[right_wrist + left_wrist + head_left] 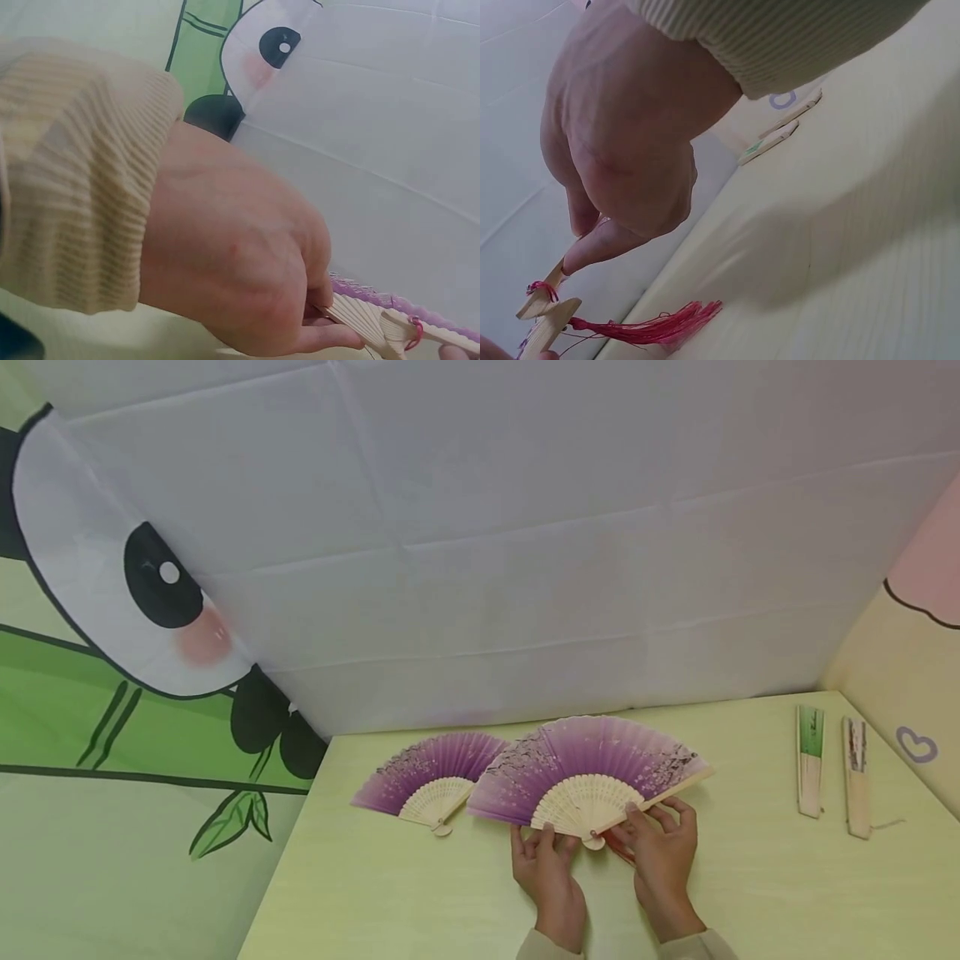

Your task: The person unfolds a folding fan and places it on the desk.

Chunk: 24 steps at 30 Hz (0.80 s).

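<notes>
A purple folding fan (588, 760) with blossom print and pale slatted ribs is spread wide, tilted up above the table. My left hand (550, 877) pinches its left guard stick near the pivot. On the other side, my right hand (663, 860) grips the right guard stick, thumb in front. A red tassel (660, 326) hangs from the pivot in the left wrist view. Partly behind this fan, a second purple fan (438, 781) lies spread on the table to the left. In the right wrist view the ribs (360, 319) meet my fingertips.
Two folded fans lie at the table's right side: a green one (810, 760) and a pale one with a dark print (857, 777). The pale table (420, 902) ends at a white cloth backdrop (525, 568). A printed cartoon panel (150, 735) stands at left.
</notes>
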Each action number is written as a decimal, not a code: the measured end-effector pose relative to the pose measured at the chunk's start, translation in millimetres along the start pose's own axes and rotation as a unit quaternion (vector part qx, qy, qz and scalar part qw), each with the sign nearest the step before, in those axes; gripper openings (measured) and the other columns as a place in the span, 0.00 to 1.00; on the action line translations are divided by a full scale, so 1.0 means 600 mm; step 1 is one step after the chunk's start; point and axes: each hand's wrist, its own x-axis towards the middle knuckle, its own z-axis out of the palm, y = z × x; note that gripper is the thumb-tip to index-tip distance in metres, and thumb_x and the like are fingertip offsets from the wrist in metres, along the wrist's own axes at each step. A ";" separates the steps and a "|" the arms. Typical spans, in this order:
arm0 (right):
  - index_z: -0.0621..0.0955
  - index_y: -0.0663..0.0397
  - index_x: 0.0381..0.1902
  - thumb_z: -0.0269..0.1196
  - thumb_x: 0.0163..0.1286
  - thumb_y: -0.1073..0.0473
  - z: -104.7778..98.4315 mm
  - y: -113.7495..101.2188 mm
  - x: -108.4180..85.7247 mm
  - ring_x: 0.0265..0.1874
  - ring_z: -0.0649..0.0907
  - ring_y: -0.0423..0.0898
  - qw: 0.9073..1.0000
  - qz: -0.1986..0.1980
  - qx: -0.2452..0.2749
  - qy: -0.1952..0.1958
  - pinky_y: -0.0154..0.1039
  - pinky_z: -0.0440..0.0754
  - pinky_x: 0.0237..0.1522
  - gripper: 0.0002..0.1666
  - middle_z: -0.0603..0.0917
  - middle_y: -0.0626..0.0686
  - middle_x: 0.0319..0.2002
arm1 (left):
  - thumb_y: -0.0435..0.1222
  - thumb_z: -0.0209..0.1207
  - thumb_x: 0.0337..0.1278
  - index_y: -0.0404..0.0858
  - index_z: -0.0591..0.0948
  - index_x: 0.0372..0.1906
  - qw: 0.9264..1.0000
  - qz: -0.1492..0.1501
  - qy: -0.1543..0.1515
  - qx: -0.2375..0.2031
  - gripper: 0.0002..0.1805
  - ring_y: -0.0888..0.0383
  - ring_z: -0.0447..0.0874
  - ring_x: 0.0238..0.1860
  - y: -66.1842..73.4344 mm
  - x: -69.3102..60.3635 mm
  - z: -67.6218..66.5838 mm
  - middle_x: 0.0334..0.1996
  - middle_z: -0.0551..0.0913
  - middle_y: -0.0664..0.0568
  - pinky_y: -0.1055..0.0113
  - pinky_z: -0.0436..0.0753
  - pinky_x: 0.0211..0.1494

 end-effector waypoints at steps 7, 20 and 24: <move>0.65 0.56 0.57 0.63 0.73 0.75 0.006 0.000 0.000 0.26 0.87 0.41 1.000 0.001 0.010 0.019 0.37 0.91 0.30 0.23 0.77 0.53 0.43 | 0.24 0.57 0.72 0.24 0.42 0.83 1.000 -0.004 0.009 -0.003 0.46 0.61 0.79 0.39 -0.001 0.004 0.003 0.40 0.74 0.52 0.68 0.88 0.36; 0.63 0.57 0.57 0.61 0.75 0.74 0.015 0.021 0.019 0.29 0.86 0.40 0.999 0.019 0.028 0.022 0.37 0.92 0.34 0.23 0.75 0.56 0.44 | 0.23 0.58 0.71 0.27 0.53 0.75 0.999 0.010 0.037 -0.017 0.36 0.57 0.78 0.42 -0.009 0.015 0.007 0.42 0.70 0.48 0.62 0.91 0.41; 0.62 0.59 0.61 0.60 0.77 0.72 0.016 0.030 0.035 0.31 0.85 0.40 0.999 0.030 0.007 0.008 0.37 0.92 0.36 0.24 0.74 0.57 0.46 | 0.22 0.56 0.71 0.27 0.52 0.74 0.999 0.014 0.029 -0.020 0.34 0.54 0.79 0.44 -0.012 0.025 0.010 0.44 0.69 0.44 0.57 0.92 0.46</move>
